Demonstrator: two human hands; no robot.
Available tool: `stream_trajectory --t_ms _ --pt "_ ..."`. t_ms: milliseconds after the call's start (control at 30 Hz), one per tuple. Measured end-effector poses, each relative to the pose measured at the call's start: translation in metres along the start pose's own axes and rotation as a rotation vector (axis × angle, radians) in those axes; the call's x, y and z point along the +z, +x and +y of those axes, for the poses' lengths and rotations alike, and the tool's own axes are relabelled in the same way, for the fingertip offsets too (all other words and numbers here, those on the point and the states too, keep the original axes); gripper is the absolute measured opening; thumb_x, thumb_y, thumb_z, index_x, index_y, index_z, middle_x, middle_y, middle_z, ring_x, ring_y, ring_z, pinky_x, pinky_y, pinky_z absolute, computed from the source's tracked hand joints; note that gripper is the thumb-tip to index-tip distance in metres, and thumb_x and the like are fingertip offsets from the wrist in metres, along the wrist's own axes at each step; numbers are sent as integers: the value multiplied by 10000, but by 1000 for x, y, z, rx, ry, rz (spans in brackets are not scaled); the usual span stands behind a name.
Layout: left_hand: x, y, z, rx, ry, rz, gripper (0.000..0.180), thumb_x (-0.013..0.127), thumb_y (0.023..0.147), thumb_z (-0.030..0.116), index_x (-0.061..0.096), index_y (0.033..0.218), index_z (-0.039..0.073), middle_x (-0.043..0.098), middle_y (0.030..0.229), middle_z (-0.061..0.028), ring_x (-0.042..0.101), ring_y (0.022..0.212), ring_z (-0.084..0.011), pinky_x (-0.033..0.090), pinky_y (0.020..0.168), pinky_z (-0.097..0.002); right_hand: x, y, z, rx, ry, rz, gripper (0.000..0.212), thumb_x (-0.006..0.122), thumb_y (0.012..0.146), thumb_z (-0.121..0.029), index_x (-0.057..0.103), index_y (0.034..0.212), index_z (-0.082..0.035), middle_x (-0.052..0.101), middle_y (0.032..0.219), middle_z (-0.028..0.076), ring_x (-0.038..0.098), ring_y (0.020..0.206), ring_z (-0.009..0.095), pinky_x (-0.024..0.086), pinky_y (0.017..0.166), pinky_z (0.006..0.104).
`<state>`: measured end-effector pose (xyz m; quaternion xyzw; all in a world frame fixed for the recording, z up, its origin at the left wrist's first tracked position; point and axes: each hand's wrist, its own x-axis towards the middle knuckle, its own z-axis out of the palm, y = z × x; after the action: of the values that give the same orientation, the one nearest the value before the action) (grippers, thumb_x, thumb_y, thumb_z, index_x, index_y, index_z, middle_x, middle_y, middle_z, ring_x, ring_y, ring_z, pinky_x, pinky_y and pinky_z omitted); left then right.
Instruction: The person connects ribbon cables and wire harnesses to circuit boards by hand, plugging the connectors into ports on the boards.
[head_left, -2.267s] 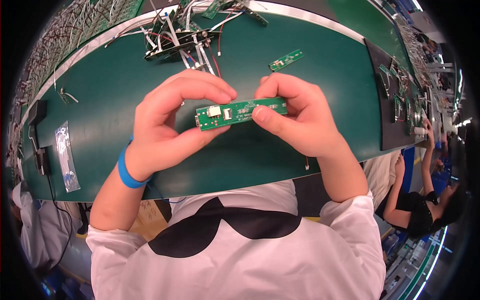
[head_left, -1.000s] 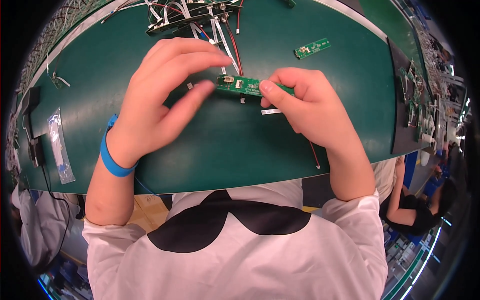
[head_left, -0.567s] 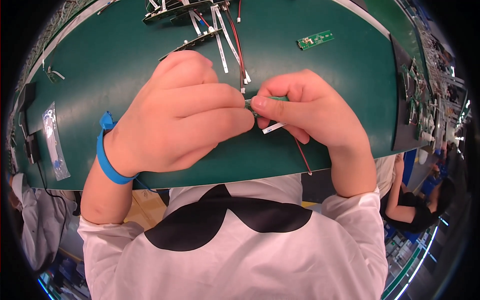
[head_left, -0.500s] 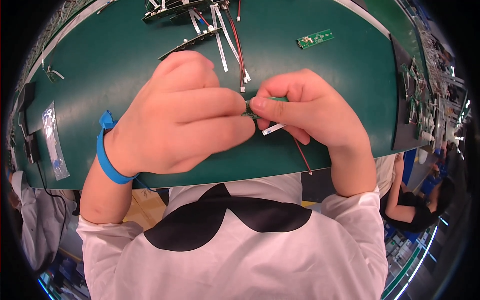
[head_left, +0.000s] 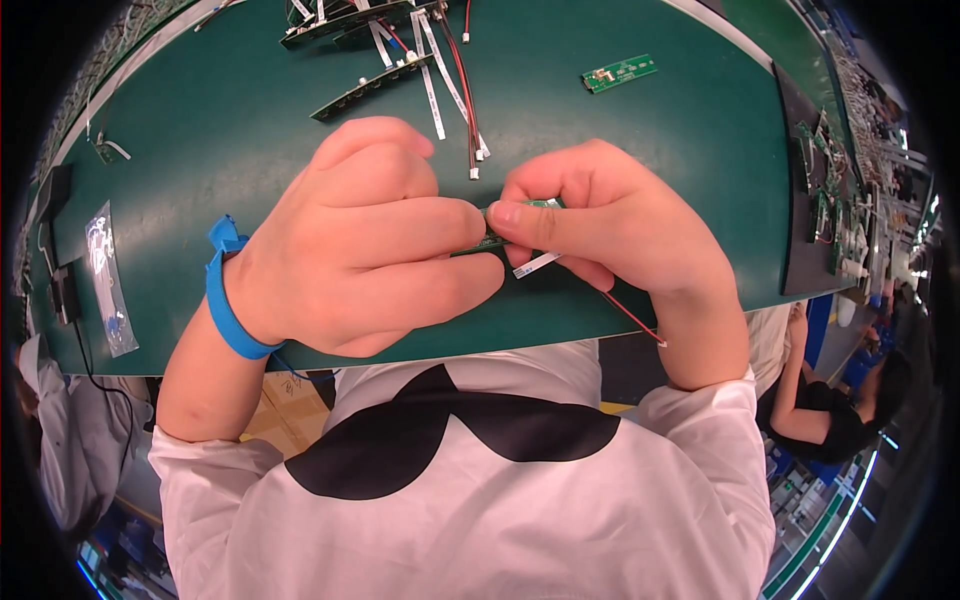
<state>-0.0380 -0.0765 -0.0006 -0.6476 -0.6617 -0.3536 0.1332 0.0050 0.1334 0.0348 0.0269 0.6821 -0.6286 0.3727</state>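
Between my two hands is a small green circuit board (head_left: 490, 242), mostly covered by fingers. My right hand (head_left: 620, 218) pinches it between thumb and fingers. A white ribbon cable (head_left: 537, 265) sticks out under that hand, and a thin red cable (head_left: 635, 320) hangs out toward my right wrist. My left hand (head_left: 375, 240) is closed at the board's left end, its fingertips meeting the board; the exact grip is partly hidden. A blue wrist strap (head_left: 228, 305) circles my left wrist.
Beyond my hands lie a populated circuit board (head_left: 370, 85), white ribbon cables (head_left: 431, 100) and red-black cables (head_left: 470, 110). Another green board (head_left: 618, 73) rests at the far right. A clear plastic bag (head_left: 108, 285) lies left; a black tray (head_left: 805, 220) with boards stands right. Other people sit nearby.
Both hands have shifted slightly, with the board moving a little left and down. The red cable's free end has swung right, against my right forearm.
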Motion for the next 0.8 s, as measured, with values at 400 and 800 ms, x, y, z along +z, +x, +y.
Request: stream_trajectory --t_ms 400,800 --pt "-15 6 -1 -412 -293 90 455 596 698 120 485 1117 -19 510 1020 -105 485 842 -200 381 820 -305 -6 -4 -2 -146 52 108 291 563 888 -288 598 741 -39 480 536 -61 355 398 11 240 366 185" --pt "0 0 1 -1104 -1016 468 231 537 874 39 519 1088 -46 644 925 -154 642 801 -171 504 746 -261 -4 4 13 -338 -69 237 299 594 879 -158 409 1044 8 518 678 0 468 623 47 372 542 199"
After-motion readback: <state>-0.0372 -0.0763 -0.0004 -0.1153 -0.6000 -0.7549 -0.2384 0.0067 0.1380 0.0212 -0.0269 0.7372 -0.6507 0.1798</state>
